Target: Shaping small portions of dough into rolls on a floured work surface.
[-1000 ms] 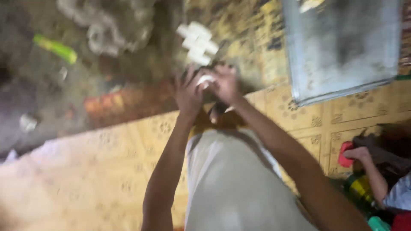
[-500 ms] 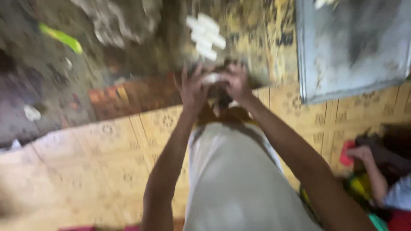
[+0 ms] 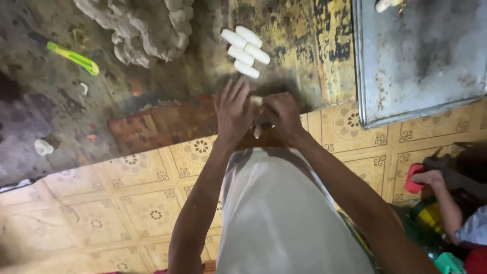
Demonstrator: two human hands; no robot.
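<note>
Worn worktop (image 3: 304,61) bears four white dough rolls (image 3: 245,52); left hand (image 3: 232,112) and right hand (image 3: 282,115) press one dough piece (image 3: 256,100) between them.

The left hand (image 3: 232,112) and right hand (image 3: 281,117) press together over a pale dough piece (image 3: 256,100), hiding nearly all of it, so its shape cannot be told. The dough heap (image 3: 147,25) and the metal tray (image 3: 421,56) are cut off by the top edge, as is a white lump (image 3: 384,4) on the tray. At the right edge, another person's hand (image 3: 430,177) grips something red (image 3: 413,178), mostly covered.
</note>
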